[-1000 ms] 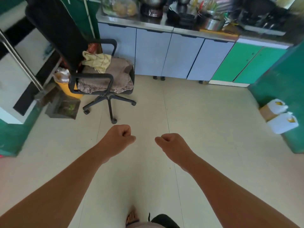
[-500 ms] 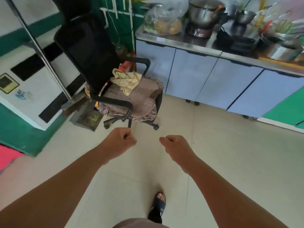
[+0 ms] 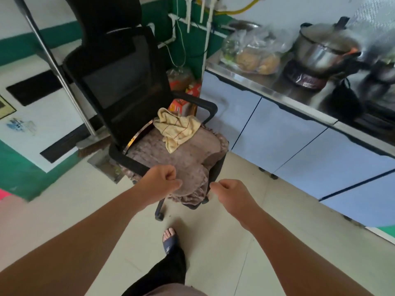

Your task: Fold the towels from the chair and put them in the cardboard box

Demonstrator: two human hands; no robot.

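Observation:
A black office chair (image 3: 119, 82) stands ahead of me. Its seat is draped with a brown-grey fuzzy cloth (image 3: 188, 159). A crumpled pale yellow towel (image 3: 175, 129) with thin red lines lies on the back of the seat. My left hand (image 3: 159, 181) is a closed fist over the chair's near armrest, holding nothing. My right hand (image 3: 230, 193) is also curled shut, just off the seat's front right corner, apart from the cloth. No cardboard box is in view.
A steel counter (image 3: 277, 90) over pale blue cabinets (image 3: 288, 146) runs along the right, with a pot (image 3: 320, 52) and bagged food (image 3: 254, 54) on it. A broom handle (image 3: 57, 69) leans left of the chair. My sandalled foot (image 3: 170, 240) is on the tiled floor.
I have walked closer to the chair, which now fills the upper middle of the view. Both fists stayed closed and now reach the front of the seat.

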